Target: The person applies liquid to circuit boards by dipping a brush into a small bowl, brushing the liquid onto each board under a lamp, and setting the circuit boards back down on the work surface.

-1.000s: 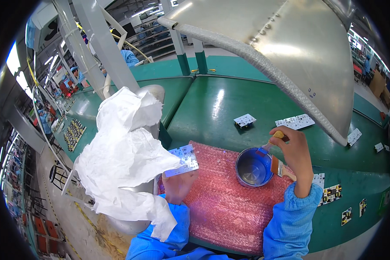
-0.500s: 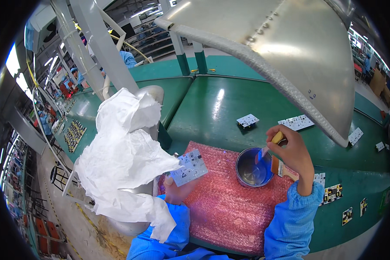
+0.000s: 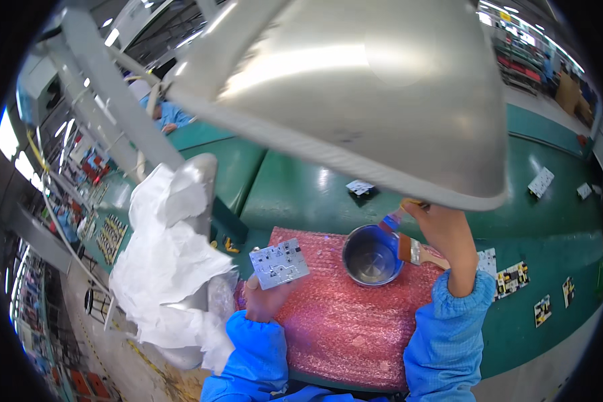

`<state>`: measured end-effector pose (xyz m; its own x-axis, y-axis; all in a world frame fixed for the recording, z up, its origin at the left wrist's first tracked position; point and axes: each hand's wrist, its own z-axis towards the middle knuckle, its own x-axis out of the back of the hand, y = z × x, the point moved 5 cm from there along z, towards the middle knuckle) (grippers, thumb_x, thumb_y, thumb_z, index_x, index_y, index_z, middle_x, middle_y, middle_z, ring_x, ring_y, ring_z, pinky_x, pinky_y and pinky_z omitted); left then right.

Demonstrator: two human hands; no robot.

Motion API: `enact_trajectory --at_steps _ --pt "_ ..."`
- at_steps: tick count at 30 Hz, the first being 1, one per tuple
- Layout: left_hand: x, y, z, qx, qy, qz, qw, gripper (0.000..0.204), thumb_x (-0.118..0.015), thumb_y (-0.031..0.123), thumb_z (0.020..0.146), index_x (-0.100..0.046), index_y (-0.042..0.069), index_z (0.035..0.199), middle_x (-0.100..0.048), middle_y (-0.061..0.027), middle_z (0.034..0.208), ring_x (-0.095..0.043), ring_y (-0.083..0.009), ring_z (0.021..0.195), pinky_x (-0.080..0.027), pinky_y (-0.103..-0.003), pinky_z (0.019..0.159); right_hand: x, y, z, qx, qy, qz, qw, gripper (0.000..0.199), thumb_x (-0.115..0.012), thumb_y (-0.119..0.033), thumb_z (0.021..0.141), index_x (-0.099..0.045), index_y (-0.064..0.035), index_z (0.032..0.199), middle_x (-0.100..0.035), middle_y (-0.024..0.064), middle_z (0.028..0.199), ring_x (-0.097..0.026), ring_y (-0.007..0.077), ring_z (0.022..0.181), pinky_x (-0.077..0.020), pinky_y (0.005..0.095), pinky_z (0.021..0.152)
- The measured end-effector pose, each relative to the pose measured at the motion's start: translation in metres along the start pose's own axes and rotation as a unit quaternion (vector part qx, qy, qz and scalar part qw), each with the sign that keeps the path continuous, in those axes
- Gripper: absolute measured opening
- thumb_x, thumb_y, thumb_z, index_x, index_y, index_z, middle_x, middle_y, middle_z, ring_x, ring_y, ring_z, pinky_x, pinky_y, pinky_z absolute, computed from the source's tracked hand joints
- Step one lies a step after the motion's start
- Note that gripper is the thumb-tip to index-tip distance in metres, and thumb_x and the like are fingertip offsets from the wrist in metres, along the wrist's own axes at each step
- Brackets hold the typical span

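Note:
My left hand (image 3: 266,299) holds a white circuit board (image 3: 279,264) by its lower edge, its flat side with small dark parts facing up. A metal bowl (image 3: 372,280) with clear liquid stands on pink bubble wrap (image 3: 348,328). My right hand (image 3: 445,238) grips a small paintbrush (image 3: 390,221), its bristle end above the bowl's far right rim. A wider brush (image 3: 414,251) with a wooden handle lies across the bowl's right rim, below my right hand. The metal hood hides part of the small brush's handle.
A large metal hood (image 3: 355,100) hangs low over the green table (image 3: 248,181). White crumpled paper (image 3: 167,261) covers a metal duct on the left. Several circuit boards (image 3: 512,281) lie on the right, and one more (image 3: 362,189) sits behind the bowl. A co-worker (image 3: 167,115) sits at the far left.
The small brush has come up from inside the bowl to above its far rim. The board in my left hand is turned to lie flatter. My view has shifted, so the hood covers more.

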<state>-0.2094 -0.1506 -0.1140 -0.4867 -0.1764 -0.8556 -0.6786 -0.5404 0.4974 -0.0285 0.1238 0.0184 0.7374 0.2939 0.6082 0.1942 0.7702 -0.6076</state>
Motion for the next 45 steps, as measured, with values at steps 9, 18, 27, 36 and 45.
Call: enact_trajectory --at_steps 9,18,27,36,45 --pt "0.027 -0.012 0.113 0.143 0.194 0.122 0.963 0.027 -0.041 0.014 0.096 -0.052 0.0 0.117 -0.058 -0.0141 0.111 -0.053 -0.0349 0.112 -0.051 -0.038 0.084 0.038 -0.013 0.004 0.024 0.074 0.07 0.995 0.018 -0.06 -0.007 0.076 -0.06 0.0007 0.092 -0.064 0.0203 0.086 -0.061 0.0405 0.079 -0.0484 0.0453 0.068" --pt "-0.023 0.024 0.139 -0.051 0.015 0.847 0.53 0.026 -0.052 0.017 0.09 -0.068 -0.003 0.089 -0.069 -0.0076 0.074 -0.065 -0.0164 0.071 -0.047 -0.031 0.058 0.052 0.001 -0.005 -0.023 0.028 0.069 0.997 0.018 -0.061 -0.007 0.073 -0.063 -0.0011 0.09 -0.063 0.0223 0.081 -0.062 0.0393 0.077 -0.0487 0.0448 0.068" --pt "-0.23 -0.079 0.086 -0.052 -0.256 0.824 0.502 0.018 -0.059 0.01 0.086 -0.069 0.0 0.097 -0.069 -0.0134 0.076 -0.064 -0.0227 0.068 -0.05 -0.032 0.065 0.062 0.0 -0.009 0.015 0.06 0.122 0.991 0.019 -0.059 -0.001 0.073 -0.066 -0.0014 0.09 -0.065 0.02 0.082 -0.063 0.0371 0.079 -0.0502 0.0423 0.073" --pt "-0.278 -0.163 0.048 0.109 -0.566 0.727 0.373 0.038 -0.071 0.02 0.077 -0.063 0.003 0.11 -0.067 -0.0122 0.087 -0.064 -0.0301 0.081 -0.05 -0.037 0.073 0.153 0.024 -0.045 -0.001 0.136 0.144 0.98 0.021 -0.065 -0.007 0.073 -0.068 0.0003 0.093 -0.067 0.0184 0.084 -0.066 0.0311 0.077 -0.0515 0.035 0.07" --pt "-0.292 -0.269 0.06 0.04 -0.723 0.623 0.297 0.043 -0.07 0.009 0.074 -0.059 0.005 0.115 -0.056 -0.0159 0.12 -0.053 -0.0336 0.109 -0.046 -0.039 0.091 0.265 0.071 -0.163 -0.151 0.28 0.089 0.944 0.02 -0.067 -0.008 0.081 -0.069 -0.0019 0.1 -0.066 0.0043 0.083 -0.056 0.006 0.071 -0.0453 0.0225 0.062"
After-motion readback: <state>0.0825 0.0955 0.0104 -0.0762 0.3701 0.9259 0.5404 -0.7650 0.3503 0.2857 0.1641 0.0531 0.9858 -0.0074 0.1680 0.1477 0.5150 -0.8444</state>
